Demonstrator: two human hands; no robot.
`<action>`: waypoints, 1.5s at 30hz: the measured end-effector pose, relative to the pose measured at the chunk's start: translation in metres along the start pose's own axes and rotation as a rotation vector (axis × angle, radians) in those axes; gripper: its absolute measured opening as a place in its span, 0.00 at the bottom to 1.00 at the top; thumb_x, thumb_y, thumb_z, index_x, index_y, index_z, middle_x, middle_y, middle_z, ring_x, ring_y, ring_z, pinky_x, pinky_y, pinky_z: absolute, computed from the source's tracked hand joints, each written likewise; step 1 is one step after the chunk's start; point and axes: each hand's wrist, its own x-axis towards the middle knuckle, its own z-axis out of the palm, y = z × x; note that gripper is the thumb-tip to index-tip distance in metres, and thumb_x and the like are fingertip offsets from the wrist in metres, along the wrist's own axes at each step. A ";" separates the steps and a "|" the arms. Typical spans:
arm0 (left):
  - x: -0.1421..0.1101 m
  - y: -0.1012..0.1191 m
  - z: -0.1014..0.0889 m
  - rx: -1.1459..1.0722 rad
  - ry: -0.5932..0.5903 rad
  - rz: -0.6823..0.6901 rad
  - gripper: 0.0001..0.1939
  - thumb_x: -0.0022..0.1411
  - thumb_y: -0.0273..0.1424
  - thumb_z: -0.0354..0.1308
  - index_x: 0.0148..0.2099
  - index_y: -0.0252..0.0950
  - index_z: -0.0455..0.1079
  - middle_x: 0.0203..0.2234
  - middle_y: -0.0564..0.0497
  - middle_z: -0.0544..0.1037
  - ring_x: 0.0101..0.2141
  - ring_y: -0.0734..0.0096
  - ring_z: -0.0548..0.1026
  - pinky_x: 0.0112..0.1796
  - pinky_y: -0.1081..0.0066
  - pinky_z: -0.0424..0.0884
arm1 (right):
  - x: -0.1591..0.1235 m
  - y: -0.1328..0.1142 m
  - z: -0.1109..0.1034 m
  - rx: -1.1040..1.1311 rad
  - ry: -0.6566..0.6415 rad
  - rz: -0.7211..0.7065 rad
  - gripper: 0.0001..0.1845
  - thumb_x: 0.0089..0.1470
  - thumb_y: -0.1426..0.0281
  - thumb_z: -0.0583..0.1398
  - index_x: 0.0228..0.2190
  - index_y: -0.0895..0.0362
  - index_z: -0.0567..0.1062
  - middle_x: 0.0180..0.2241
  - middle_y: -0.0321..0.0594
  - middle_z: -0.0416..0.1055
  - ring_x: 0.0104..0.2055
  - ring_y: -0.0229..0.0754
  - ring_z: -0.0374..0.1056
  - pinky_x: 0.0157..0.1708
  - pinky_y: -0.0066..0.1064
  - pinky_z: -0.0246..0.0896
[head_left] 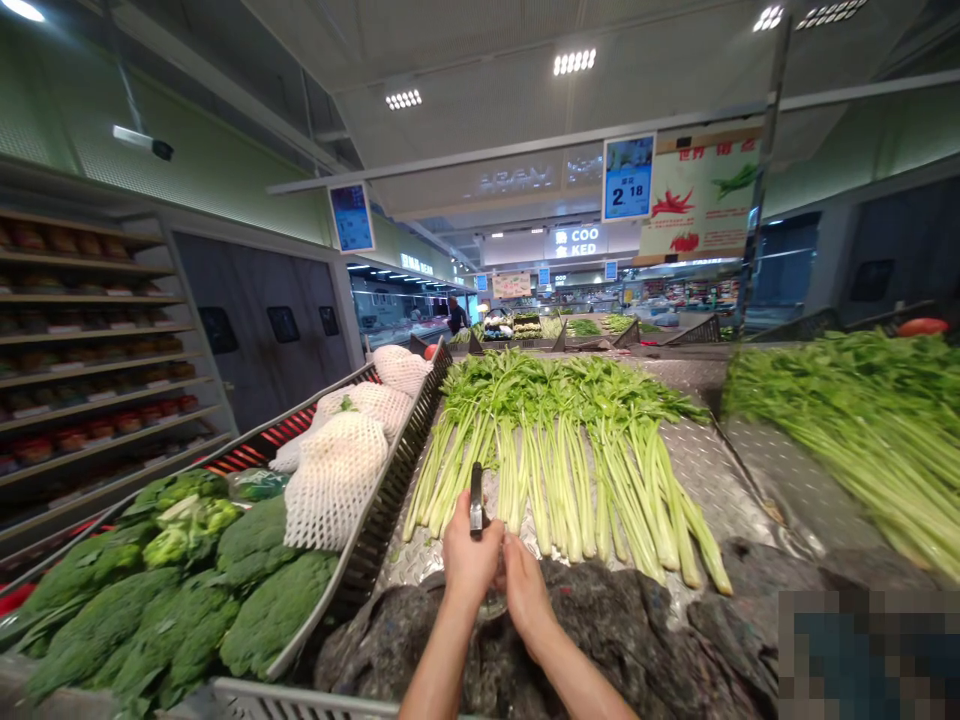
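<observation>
My left hand [466,552] is closed around a narrow black tool [476,498] with a shiny side, which sticks up from the fist; its kind is unclear. Pressed close against it, my right hand [526,588] has its fingers curled inward, and what they hold is hidden. Both hands are over the near edge of a metal display tray [697,465], above a crumpled dark grey cloth [600,620]. Just beyond them, bunches of celery [570,450] lie in a row, leaves pointing away and stalk ends toward me.
At left, a black crate [390,490] holds broccoli [172,610] and vegetables in white foam netting [337,480]. A mirrored panel [825,460] on the right reflects the celery. Shelves of packaged goods [82,340] stand far left. A person [456,316] is in the distance.
</observation>
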 end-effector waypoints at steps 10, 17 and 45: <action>0.009 -0.007 -0.051 -0.156 0.082 -0.044 0.14 0.40 0.30 0.53 0.34 0.34 0.65 0.19 0.57 0.67 0.21 0.76 0.66 0.26 0.76 0.62 | -0.019 0.015 -0.042 -0.530 -0.448 -0.095 0.19 0.47 0.64 0.50 0.41 0.57 0.68 0.41 0.44 0.66 0.45 0.42 0.60 0.46 0.34 0.51; 0.004 -0.037 -0.092 -0.109 0.154 -0.075 0.12 0.43 0.30 0.53 0.34 0.34 0.65 0.27 0.53 0.71 0.28 0.73 0.68 0.33 0.74 0.63 | -0.017 0.075 -0.019 -1.086 -0.767 -0.234 0.36 0.37 0.69 0.58 0.50 0.50 0.55 0.57 0.45 0.41 0.58 0.51 0.31 0.51 0.45 0.31; 0.032 -0.049 -0.108 -0.190 0.047 -0.069 0.11 0.43 0.28 0.54 0.34 0.33 0.66 0.36 0.50 0.70 0.33 0.71 0.69 0.35 0.74 0.65 | -0.011 0.072 0.008 -1.216 -0.525 -0.142 0.23 0.43 0.72 0.52 0.45 0.49 0.60 0.39 0.41 0.55 0.42 0.43 0.54 0.38 0.34 0.53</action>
